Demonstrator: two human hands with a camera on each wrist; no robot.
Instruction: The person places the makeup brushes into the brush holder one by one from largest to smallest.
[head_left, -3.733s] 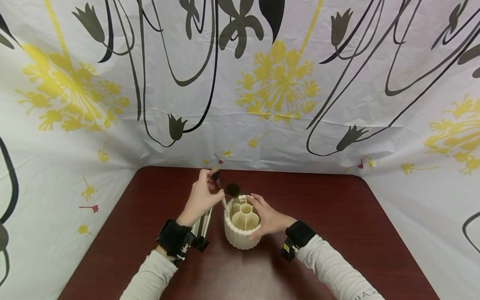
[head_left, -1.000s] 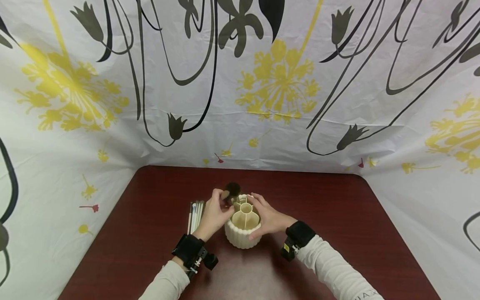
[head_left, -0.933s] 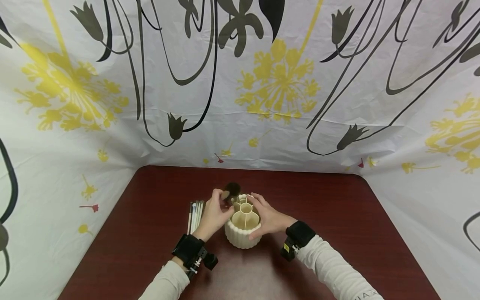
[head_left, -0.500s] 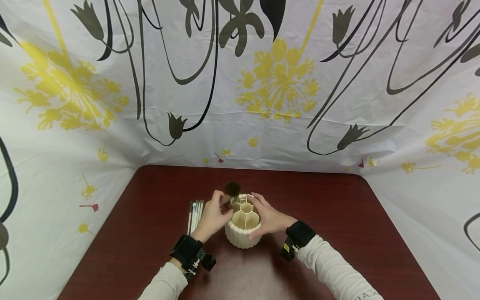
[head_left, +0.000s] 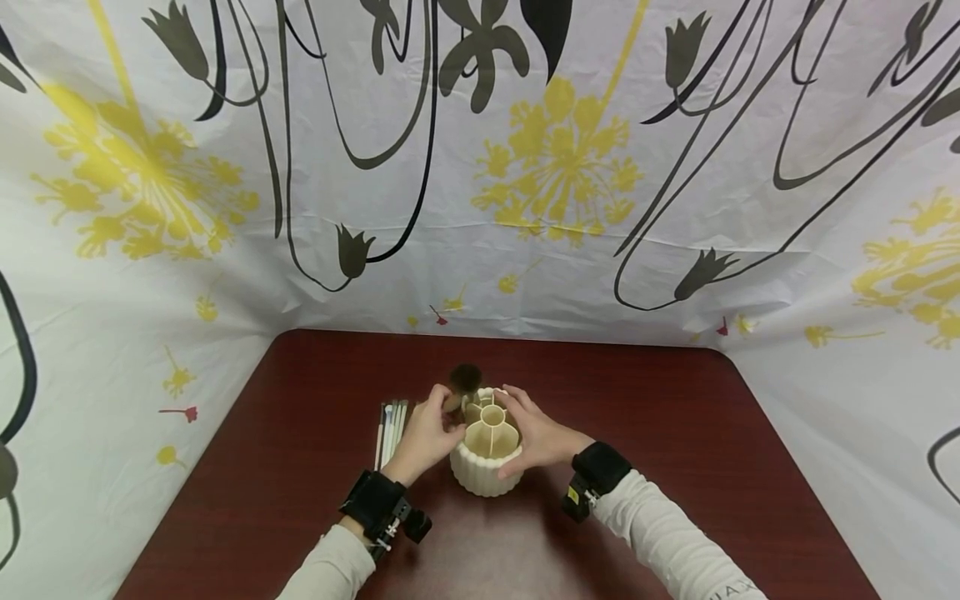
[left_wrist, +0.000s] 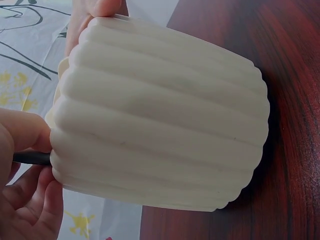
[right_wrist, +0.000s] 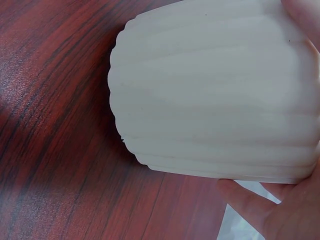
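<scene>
A cream ribbed brush holder point(head_left: 486, 471), divided inside into several compartments, stands upright on the table. My right hand point(head_left: 546, 433) grips its right side, thumb at the front and fingers round the back; the right wrist view shows the holder's ribbed wall close up. At the left rim my left hand point(head_left: 429, 433) pinches a makeup brush point(left_wrist: 32, 158) by its dark part. The lower end of that brush is hidden by the holder wall. A bigger dark fluffy makeup brush point(head_left: 466, 378) stands at the back left of the holder.
Several thin brushes point(head_left: 390, 429) with pale handles lie side by side left of the holder, partly behind the left wrist. The dark red table point(head_left: 637, 400) ends at a patterned white cloth point(head_left: 570, 283) behind and at the sides.
Since the oldest frame, my left hand has come down and right with its brush, which now sits lower at the holder. In the last second the brush sank slightly. The right hand stayed put.
</scene>
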